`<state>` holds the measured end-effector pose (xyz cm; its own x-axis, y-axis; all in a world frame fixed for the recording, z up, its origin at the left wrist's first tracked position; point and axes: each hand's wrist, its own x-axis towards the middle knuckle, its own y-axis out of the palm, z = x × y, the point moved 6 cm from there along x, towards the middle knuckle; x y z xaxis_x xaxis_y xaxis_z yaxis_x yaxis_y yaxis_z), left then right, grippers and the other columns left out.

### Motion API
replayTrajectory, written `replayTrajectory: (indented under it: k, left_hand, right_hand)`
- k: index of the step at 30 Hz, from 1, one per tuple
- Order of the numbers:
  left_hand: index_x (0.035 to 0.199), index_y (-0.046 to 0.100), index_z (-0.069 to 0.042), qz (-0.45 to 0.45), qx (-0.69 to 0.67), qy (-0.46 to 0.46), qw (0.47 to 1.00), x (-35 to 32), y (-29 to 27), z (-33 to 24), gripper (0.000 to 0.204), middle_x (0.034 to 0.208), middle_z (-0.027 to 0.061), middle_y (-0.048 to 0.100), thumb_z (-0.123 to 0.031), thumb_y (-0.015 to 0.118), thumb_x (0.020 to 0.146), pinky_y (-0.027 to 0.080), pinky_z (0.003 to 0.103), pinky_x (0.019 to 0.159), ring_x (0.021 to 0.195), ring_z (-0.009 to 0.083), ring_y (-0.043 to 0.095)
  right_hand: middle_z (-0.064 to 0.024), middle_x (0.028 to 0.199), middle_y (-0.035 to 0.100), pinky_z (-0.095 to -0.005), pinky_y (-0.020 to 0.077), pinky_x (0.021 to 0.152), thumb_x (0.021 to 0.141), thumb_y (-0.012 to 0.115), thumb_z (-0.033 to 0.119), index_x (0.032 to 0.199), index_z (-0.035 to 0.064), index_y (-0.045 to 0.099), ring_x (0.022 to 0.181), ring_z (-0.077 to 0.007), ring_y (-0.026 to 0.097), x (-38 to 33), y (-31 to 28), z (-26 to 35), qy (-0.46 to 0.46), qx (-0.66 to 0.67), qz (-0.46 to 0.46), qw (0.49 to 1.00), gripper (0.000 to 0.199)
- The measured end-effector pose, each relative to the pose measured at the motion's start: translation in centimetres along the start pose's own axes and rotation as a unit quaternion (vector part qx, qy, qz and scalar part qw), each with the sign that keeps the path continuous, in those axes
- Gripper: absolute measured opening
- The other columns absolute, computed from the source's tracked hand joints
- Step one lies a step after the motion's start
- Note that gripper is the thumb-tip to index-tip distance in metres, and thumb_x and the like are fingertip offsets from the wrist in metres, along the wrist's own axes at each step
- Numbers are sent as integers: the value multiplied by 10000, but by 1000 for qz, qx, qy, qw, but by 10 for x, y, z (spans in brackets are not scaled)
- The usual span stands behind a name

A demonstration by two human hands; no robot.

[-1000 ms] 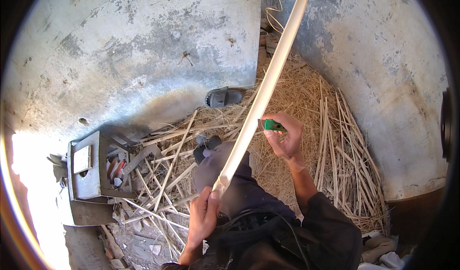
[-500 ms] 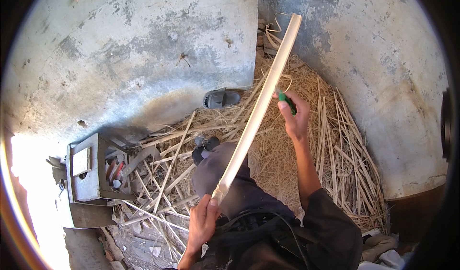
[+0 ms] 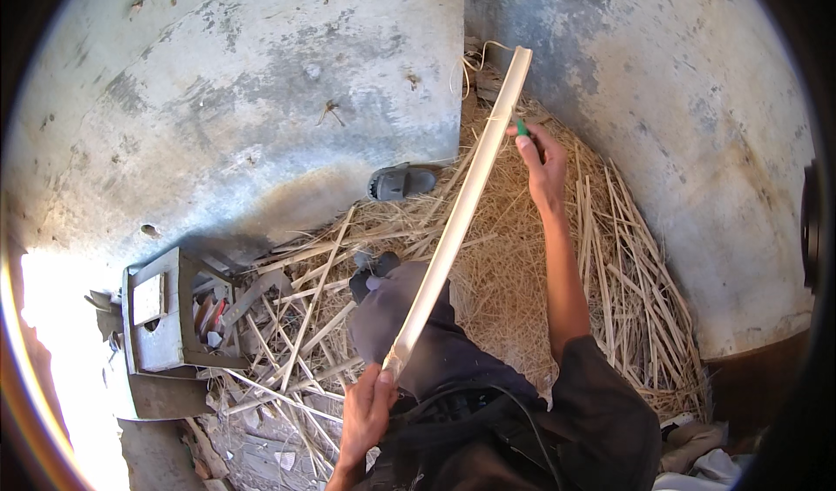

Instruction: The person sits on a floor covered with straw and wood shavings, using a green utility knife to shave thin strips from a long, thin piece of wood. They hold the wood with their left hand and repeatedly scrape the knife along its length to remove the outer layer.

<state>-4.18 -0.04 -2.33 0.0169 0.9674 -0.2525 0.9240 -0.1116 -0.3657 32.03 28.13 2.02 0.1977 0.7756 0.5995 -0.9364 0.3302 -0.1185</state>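
A long, pale split-bamboo strip [image 3: 461, 212] slants from my lap up toward the far corner, its channelled face showing. My left hand [image 3: 367, 406] is closed round its near end, thumb on top. Toward the far end, my right hand [image 3: 544, 167] grips a green-handled knife [image 3: 522, 128] at the strip's right edge; the blade is mostly hidden. A thin curled shaving [image 3: 489, 47] hangs by the strip's far tip.
Straw-like shavings [image 3: 505, 273] cover the floor, with a pile of thin strips [image 3: 644, 317] on the right. A grey sandal [image 3: 401, 182] lies by the wall. At left stands a worn box [image 3: 165, 312] with odds and ends inside; loose sticks [image 3: 300, 343] lie beside it.
My right hand and the knife have moved farther up along the strip. The strip's far end has shifted slightly left and down; my left hand keeps its hold.
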Motion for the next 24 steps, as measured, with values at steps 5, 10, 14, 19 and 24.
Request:
replayTrajectory:
  k: [5,10,14,19,24]
  left_hand:
    - [881,573,8,10,-9,-12,1000,-5,2,7,364,639,101,595,-242,484,1130,463,370,584,577,193,582]
    - [892,589,7,34,5,-32,999,-9,3,13,357,650,94,597,-237,488,1132,469,359,602,590,191,584]
    - [894,597,1,81,-6,-14,997,-13,9,19,336,648,89,594,-220,507,1130,466,355,598,593,181,581]
    - [898,599,-1,43,-7,-14,999,-3,6,19,327,635,71,586,-215,513,1130,456,345,587,588,158,575]
    - [952,652,-9,1,-44,6,999,19,1,5,333,642,-13,556,-251,516,1136,360,249,501,534,42,474]
  right_hand:
    - [55,752,547,-284,308,627,1029,668,400,1148,59,799,666,-69,409,31,-16,-23,3,-10,-23,1000,384]
    - [8,856,660,-339,423,723,1021,671,448,1211,61,793,744,-126,504,54,-32,-39,6,-34,-47,998,448]
    - [73,718,503,-249,333,563,1044,650,437,1204,55,776,614,-45,407,63,-59,-66,48,-45,-135,989,433]
    - [47,745,539,-282,367,582,1036,642,473,1236,62,727,617,-75,451,43,-56,-65,158,-103,-42,981,465]
    - [-52,895,642,-379,442,724,1019,634,509,1395,50,637,775,-161,576,-13,-49,-99,229,-188,36,954,594]
